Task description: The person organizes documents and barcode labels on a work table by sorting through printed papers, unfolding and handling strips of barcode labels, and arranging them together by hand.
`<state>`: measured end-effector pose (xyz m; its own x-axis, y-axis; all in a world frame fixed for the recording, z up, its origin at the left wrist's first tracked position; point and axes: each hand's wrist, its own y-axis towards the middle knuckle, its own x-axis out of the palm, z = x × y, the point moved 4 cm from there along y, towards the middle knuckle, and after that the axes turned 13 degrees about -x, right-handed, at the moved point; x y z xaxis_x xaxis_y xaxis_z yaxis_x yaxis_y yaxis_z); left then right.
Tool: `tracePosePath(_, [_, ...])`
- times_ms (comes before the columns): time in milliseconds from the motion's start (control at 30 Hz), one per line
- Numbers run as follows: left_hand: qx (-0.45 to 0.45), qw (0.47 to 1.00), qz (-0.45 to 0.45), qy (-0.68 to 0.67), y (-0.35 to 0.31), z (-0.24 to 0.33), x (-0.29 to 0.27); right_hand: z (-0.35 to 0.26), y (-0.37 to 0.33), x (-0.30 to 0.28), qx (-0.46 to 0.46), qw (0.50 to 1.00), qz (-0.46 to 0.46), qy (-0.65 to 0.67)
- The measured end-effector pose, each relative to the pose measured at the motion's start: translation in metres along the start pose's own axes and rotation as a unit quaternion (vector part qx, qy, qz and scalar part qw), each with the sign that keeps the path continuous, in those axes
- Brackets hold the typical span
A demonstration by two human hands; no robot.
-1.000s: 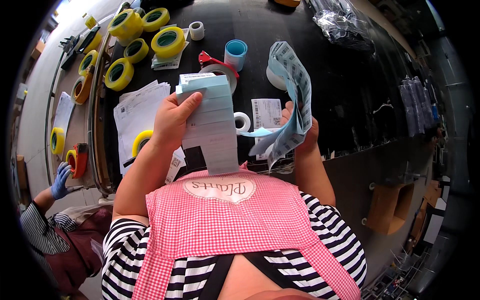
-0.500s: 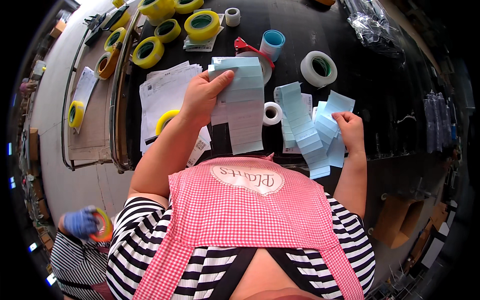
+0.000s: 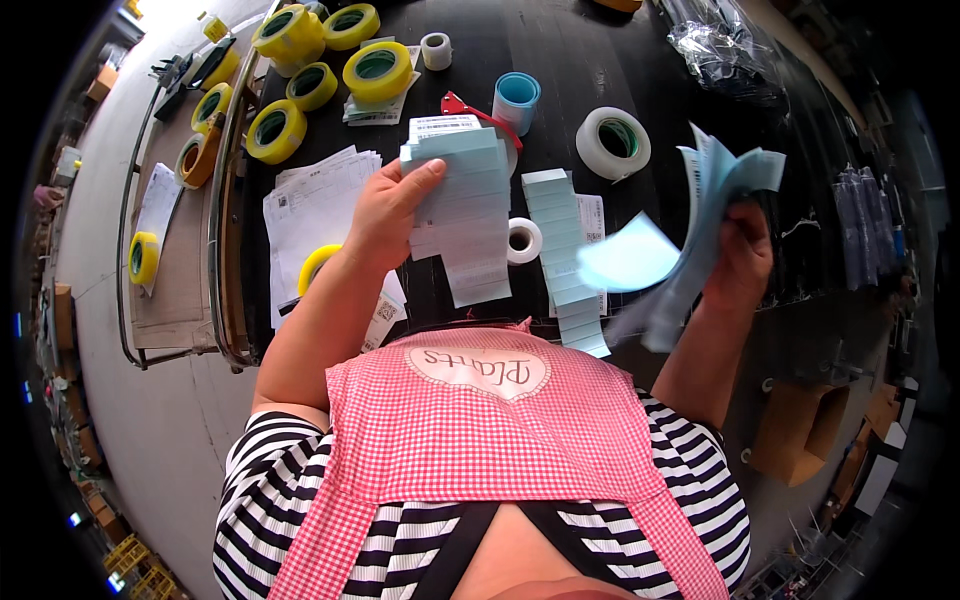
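My left hand [image 3: 392, 205] grips a fanned stack of pale blue label sheets [image 3: 465, 210], thumb on top near the upper left edge. A white printed label [image 3: 443, 126] shows behind the top of that stack. In my right hand [image 3: 740, 258] is a bundle of blue label sheets [image 3: 705, 215], raised and curling, its lower part blurred by motion. One loose blue sheet [image 3: 630, 252] spreads out to the left of that bundle. Between the hands, a strip of overlapping blue labels [image 3: 566, 260] lies on the black table, partly over white printed papers [image 3: 592, 215].
Rolls of yellow tape [image 3: 378, 72] stand at the back left. White paper sheets [image 3: 310, 205] lie left of my left arm. A clear tape roll [image 3: 612, 144], a blue roll [image 3: 516, 102], a red tape dispenser [image 3: 468, 110] and a small white roll [image 3: 523, 240] sit mid-table. Plastic-wrapped packs [image 3: 735, 45] lie far right.
My right hand has lifted its blue sheets off the table and moved right, and one sheet swings out. The strip of labels stays behind. The gloved person at lower left has gone from view.
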<state>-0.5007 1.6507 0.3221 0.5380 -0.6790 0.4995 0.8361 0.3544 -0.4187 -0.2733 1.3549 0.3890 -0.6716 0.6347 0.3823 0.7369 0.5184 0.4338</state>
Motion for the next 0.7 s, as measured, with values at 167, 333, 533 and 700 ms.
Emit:
tracePosePath(167, [-0.019,0.998,-0.058,-0.003,0.014,-0.008,0.015,0.081,0.009,0.091,0.115,0.991,-0.066,0.016])
tracePosePath(333, [0.002,0.999,-0.043,-0.008,0.014,-0.002,0.004,0.097,0.019,0.083,0.092,0.993,-0.067,-0.043])
tracePosePath(533, [-0.014,0.994,-0.102,-0.030,0.022,-0.008,0.001,0.114,0.011,0.111,0.105,0.988,-0.104,-0.042])
tracePosePath(700, [-0.020,0.990,-0.098,-0.100,0.026,-0.016,0.024,0.123,0.006,0.130,0.002,0.981,-0.101,-0.168])
